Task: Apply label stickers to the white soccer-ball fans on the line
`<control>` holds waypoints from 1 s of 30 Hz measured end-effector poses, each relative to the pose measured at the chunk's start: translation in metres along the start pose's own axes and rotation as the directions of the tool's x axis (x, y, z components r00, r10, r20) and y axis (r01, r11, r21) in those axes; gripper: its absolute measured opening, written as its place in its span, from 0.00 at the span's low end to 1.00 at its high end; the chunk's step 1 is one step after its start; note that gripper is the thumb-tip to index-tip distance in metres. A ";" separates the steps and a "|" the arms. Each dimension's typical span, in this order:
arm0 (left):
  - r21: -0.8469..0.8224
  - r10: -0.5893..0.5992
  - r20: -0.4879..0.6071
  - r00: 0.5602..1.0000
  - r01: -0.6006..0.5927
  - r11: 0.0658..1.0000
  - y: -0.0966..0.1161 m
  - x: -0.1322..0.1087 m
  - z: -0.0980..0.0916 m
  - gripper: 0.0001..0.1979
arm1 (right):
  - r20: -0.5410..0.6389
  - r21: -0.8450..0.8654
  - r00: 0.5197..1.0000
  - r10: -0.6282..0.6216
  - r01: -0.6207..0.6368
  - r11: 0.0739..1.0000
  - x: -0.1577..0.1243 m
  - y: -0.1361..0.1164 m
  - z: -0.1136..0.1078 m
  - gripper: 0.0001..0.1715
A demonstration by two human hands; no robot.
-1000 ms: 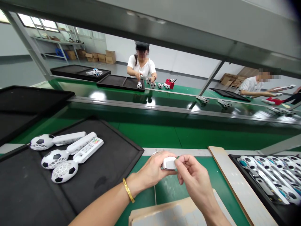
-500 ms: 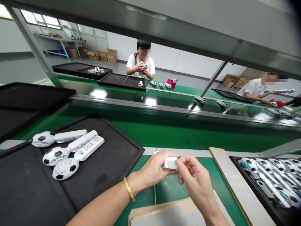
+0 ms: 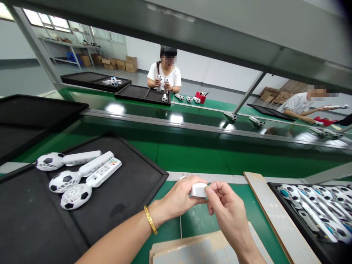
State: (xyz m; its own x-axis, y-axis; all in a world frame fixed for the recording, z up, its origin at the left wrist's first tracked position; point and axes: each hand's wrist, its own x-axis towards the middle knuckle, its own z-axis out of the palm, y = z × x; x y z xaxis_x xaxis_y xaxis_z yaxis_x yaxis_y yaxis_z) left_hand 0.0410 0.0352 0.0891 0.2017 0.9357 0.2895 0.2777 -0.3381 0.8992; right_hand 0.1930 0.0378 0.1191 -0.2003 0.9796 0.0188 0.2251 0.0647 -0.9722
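Both hands meet low in the centre of the frame. The left hand [image 3: 177, 198], with a gold chain bracelet [image 3: 150, 220] on its wrist, curls closed around a small rounded white plastic piece [image 3: 198, 190], and the right hand [image 3: 229, 209] comes in from the other side, pinching the same piece between thumb and fingers. Neither hand is open, and the piece sits between them, held above a green conveyor belt [image 3: 192, 223]. Below the hands, at the bottom edge, lies a flat cardboard sheet [image 3: 189, 251] with a grey surface. To the left, a black tray [image 3: 41, 212] carries three white wands [image 3: 64, 181], each with a black-patched lattice football head and a long handle, and the lowest wand has a printed colour label [image 3: 106, 171]. To the right, past a pale wooden board [image 3: 277, 216], a second black tray [image 3: 293, 222] is packed with a crowded row of similar wands [image 3: 316, 209]. Another black tray [image 3: 27, 117] sits at the left, beyond the first. Across the far belt, in the upper middle, a co-worker [image 3: 165, 77] in a white T-shirt holds a small football-headed item upright in each hand, near a red holder [image 3: 200, 97]. At the upper right, a second co-worker [image 3: 295, 104] reaches out towards a long white wand [image 3: 334, 107]. Cardboard boxes [image 3: 118, 64] stand along the far wall at the upper left.
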 end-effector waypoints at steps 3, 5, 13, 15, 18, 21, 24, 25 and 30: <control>0.006 -0.005 0.006 1.000 0.005 1.000 0.000 0.000 -0.001 0.18 | 0.014 0.029 1.000 0.003 -0.004 1.000 0.001 0.000 -0.001 0.16; 0.011 -0.007 0.013 1.000 0.007 1.000 0.001 0.001 -0.001 0.18 | 0.022 0.049 1.000 0.008 -0.010 0.999 0.001 0.000 -0.002 0.16; -0.004 -0.019 0.016 1.000 0.019 1.000 0.001 0.001 0.000 0.18 | -0.007 0.026 1.000 -0.001 0.001 1.000 0.000 0.000 -0.001 0.15; -0.006 -0.026 0.021 0.999 0.026 1.000 0.001 0.001 -0.001 0.17 | -0.009 0.011 1.000 -0.004 0.004 1.000 -0.001 0.000 0.000 0.15; -0.014 -0.030 0.023 0.999 0.030 0.999 0.002 0.001 -0.001 0.17 | -0.009 -0.003 1.000 -0.012 0.012 1.000 0.000 0.000 0.000 0.15; -0.019 -0.028 0.022 0.999 0.028 0.999 0.002 0.002 -0.001 0.18 | -0.008 -0.005 1.000 -0.010 0.010 1.000 0.000 0.000 0.000 0.15; -0.015 -0.028 0.023 0.999 0.029 0.999 0.002 0.001 -0.001 0.18 | -0.010 -0.012 1.000 -0.006 0.006 1.000 0.000 0.000 0.000 0.15; -0.015 -0.028 0.023 0.999 0.029 0.999 0.002 0.001 -0.001 0.18 | -0.011 -0.012 1.000 -0.007 0.007 1.000 0.000 0.000 0.000 0.15; -0.017 -0.017 0.021 1.000 0.017 1.000 0.001 0.001 -0.001 0.18 | -0.021 -0.014 1.000 -0.011 0.010 1.000 0.000 0.001 0.001 0.15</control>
State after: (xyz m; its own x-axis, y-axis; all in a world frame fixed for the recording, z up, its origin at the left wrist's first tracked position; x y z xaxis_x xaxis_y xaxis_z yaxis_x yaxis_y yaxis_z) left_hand 0.0401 0.0356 0.0909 0.2165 0.9390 0.2673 0.2648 -0.3200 0.9097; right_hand 0.1919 0.0374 0.1180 -0.1828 0.9826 0.0341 0.2365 0.0776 -0.9685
